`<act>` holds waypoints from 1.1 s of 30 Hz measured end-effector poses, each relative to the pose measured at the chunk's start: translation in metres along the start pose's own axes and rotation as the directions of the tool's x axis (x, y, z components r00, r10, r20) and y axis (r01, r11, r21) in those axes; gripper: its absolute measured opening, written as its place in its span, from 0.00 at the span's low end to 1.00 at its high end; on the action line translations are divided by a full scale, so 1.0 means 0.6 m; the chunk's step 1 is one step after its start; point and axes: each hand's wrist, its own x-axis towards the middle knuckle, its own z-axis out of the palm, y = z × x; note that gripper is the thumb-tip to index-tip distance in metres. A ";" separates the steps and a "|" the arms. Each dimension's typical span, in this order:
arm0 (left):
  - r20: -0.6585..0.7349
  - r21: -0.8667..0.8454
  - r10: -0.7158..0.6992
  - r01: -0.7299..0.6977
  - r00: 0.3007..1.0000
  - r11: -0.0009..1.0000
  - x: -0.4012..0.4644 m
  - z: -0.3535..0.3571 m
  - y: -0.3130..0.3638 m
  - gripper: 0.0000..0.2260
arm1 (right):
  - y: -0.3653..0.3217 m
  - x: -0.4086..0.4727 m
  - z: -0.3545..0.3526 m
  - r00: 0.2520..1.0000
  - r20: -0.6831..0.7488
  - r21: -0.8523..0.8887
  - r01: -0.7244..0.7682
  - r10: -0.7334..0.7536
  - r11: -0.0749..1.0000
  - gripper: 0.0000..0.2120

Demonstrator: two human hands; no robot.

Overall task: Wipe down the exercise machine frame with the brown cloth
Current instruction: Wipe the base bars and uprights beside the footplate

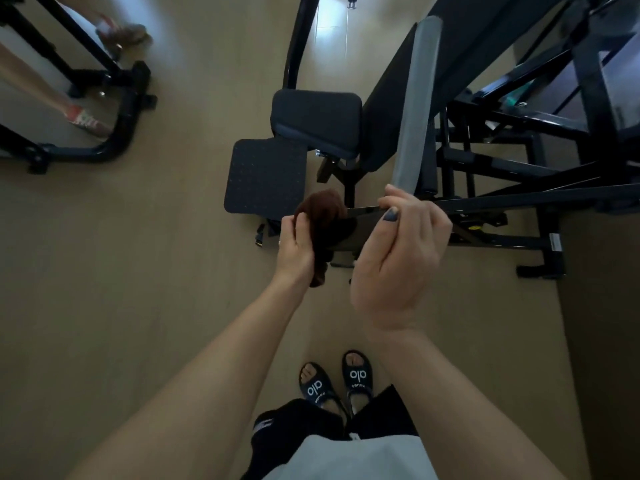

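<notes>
Your left hand (pixel 298 244) grips the brown cloth (pixel 323 226) in the middle of the frame, with the fingers curled round it, so the cloth is bunched into a thick pad. The pad sits right on the near end of a flat black bar (pixel 367 225) of the exercise machine frame (pixel 485 202), which looks like the spot you are wiping now. A loose end of the cloth hangs down under your hand. Your right hand (pixel 398 258) is just beside it to the right, holding the same bar, with the thumb on top and the fingers curled over the far edge. That hold likely keeps the bar from swinging while you rub. A long grey padded handle (pixel 415 105) rises from behind your right hand toward the upper right. The black seat pad (pixel 315 119) and the dotted foot plate (pixel 265 176) sit above your hands. You stand close, with your black sandals (pixel 336 379) at the bottom of the frame, so both arms reach easily. Most of the frame, at the right, looks not yet reached.
</notes>
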 end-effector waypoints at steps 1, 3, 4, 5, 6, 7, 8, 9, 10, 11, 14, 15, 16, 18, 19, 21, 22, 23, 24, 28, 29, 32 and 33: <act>-0.022 0.008 -0.013 0.013 1.000 1.000 -0.004 0.004 0.007 0.10 | -0.001 0.001 -0.001 1.000 0.011 -0.004 -0.002 0.002 1.000 0.15; -0.020 -0.029 0.004 -0.005 1.000 1.000 -0.024 0.013 0.022 0.10 | -0.003 0.005 -0.004 0.999 0.033 -0.006 -0.010 0.010 1.000 0.15; -0.006 -0.055 0.026 -0.027 1.000 0.998 -0.038 0.016 0.029 0.11 | -0.005 0.006 -0.006 0.999 0.042 -0.007 -0.017 0.018 1.000 0.15; 0.002 -0.076 0.062 -0.061 0.998 0.995 -0.054 0.018 0.034 0.13 | -0.006 0.006 -0.008 0.999 0.049 -0.005 -0.022 0.023 1.000 0.15; 0.007 -0.098 0.106 -0.104 0.994 0.990 -0.068 0.020 0.038 0.14 | -0.006 0.006 -0.010 0.998 0.054 0.000 -0.022 0.022 1.000 0.16; 0.012 -0.121 0.143 -0.140 0.990 0.983 -0.078 0.021 0.040 0.14 | -0.006 0.005 -0.011 0.998 0.060 0.010 -0.018 0.018 1.000 0.16; 0.012 -0.145 0.163 -0.160 0.987 0.976 -0.085 0.023 0.041 0.15 | -0.006 0.005 -0.012 0.998 0.065 0.020 -0.017 0.016 1.000 0.16; 0.011 -0.161 0.168 -0.164 0.986 0.973 -0.087 0.025 0.042 0.17 | -0.004 0.006 -0.011 0.998 0.068 0.027 -0.019 0.017 0.999 0.16; 0.008 -0.164 0.159 -0.156 0.987 0.974 -0.087 0.026 0.041 0.18 | -0.003 0.007 -0.010 0.997 0.069 0.031 -0.023 0.021 0.999 0.16; 0.003 -0.155 0.143 -0.141 0.990 0.978 -0.083 0.025 0.038 0.18 | -0.003 0.007 -0.009 0.997 0.068 0.034 -0.028 0.025 0.999 0.16; -0.002 -0.118 0.087 -0.087 0.996 0.989 -0.056 0.022 0.018 0.14 | -0.004 0.006 -0.007 0.999 0.044 0.044 -0.013 0.012 0.999 0.16; -0.011 -0.111 0.062 -0.063 0.998 0.992 -0.040 0.019 0.008 0.11 | -0.003 0.006 -0.006 0.999 0.038 0.046 -0.002 0.000 0.999 0.16; -0.021 -0.104 0.034 -0.036 0.999 0.994 -0.024 0.016 -0.004 0.08 | -0.002 0.005 -0.005 0.999 0.033 0.044 0.010 -0.012 0.999 0.16; -0.008 -0.073 -0.027 0.026 1.000 0.997 0.012 0.007 -0.023 0.06 | 0.002 0.004 -0.001 0.999 0.012 0.027 0.031 -0.032 0.999 0.16; 0.005 -0.049 -0.058 0.058 0.998 0.997 0.030 0.001 -0.034 0.06 | 0.003 0.003 0.002 0.999 -0.007 0.015 0.037 -0.037 0.999 0.16; 0.014 0.012 -0.110 0.110 0.994 0.994 0.059 -0.007 -0.045 0.08 | 0.006 0.001 0.005 0.998 -0.037 -0.010 0.052 -0.052 0.999 0.15; 0.019 0.042 -0.136 0.136 0.990 0.990 0.069 -0.010 -0.044 0.09 | 0.007 0.000 0.006 0.997 -0.041 -0.018 0.058 -0.059 0.998 0.14; 0.027 0.062 -0.166 0.164 0.986 0.985 0.075 -0.013 -0.042 0.10 | 0.007 -0.001 0.006 0.998 -0.038 -0.021 0.058 -0.059 0.998 0.14; 0.034 0.066 -0.187 0.184 0.982 0.981 0.074 -0.016 -0.038 0.11 | 0.008 -0.003 0.005 0.998 -0.029 -0.024 0.054 -0.054 0.998 0.13; 0.128 -0.013 -0.180 0.183 0.975 0.983 0.020 -0.030 -0.008 0.11 | -0.004 -0.005 0.001 1.000 -0.004 -0.046 -0.024 0.024 0.999 0.14; 0.162 -0.018 -0.150 0.154 0.975 0.988 0.001 -0.031 0.004 0.11 | -0.009 -0.006 0.002 0.999 -0.009 -0.053 -0.043 0.043 0.998 0.15; 0.262 -0.012 0.016 -0.014 0.965 1.000 -0.050 -0.022 0.050 0.08 | -0.023 -0.009 0.000 0.996 -0.023 -0.072 -0.082 0.081 0.994 0.16; 0.288 -0.023 0.056 -0.051 0.956 0.998 -0.058 -0.020 0.061 0.06 | -0.027 -0.010 -0.001 0.995 -0.015 -0.084 -0.098 0.097 0.992 0.16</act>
